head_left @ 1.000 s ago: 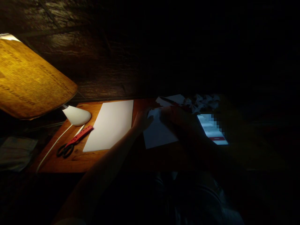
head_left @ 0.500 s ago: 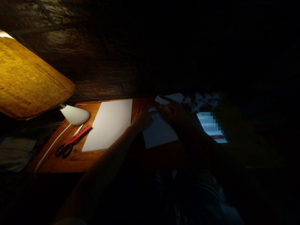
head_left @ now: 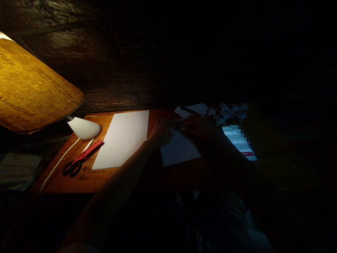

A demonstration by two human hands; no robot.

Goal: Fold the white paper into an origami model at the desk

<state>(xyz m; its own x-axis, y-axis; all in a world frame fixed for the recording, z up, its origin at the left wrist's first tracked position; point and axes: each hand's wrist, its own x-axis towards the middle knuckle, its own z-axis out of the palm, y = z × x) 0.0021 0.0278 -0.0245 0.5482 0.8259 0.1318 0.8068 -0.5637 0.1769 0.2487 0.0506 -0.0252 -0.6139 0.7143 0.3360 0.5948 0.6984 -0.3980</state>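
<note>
My left hand (head_left: 163,133) and my right hand (head_left: 198,127) rest side by side on the upper part of a white paper sheet (head_left: 180,151), on a wooden desk (head_left: 79,179). Both seem to grip the sheet, whose top edge looks bent or folded between them, though the dim light and my fingers hide the detail. A larger white sheet (head_left: 121,138) lies flat left of my left forearm, not touching my hand.
Red-handled scissors (head_left: 72,167) and a red ruler (head_left: 89,151) lie at the desk's left. A white lamp (head_left: 84,128) with a cord stands beside a large amber shade (head_left: 33,84). A lit phone (head_left: 239,143) and crumpled paper (head_left: 228,113) lie to the right.
Both hands have shifted slightly right along the sheet's upper part, with the fingers bunched closer to its top edge. The view has tilted slightly.
</note>
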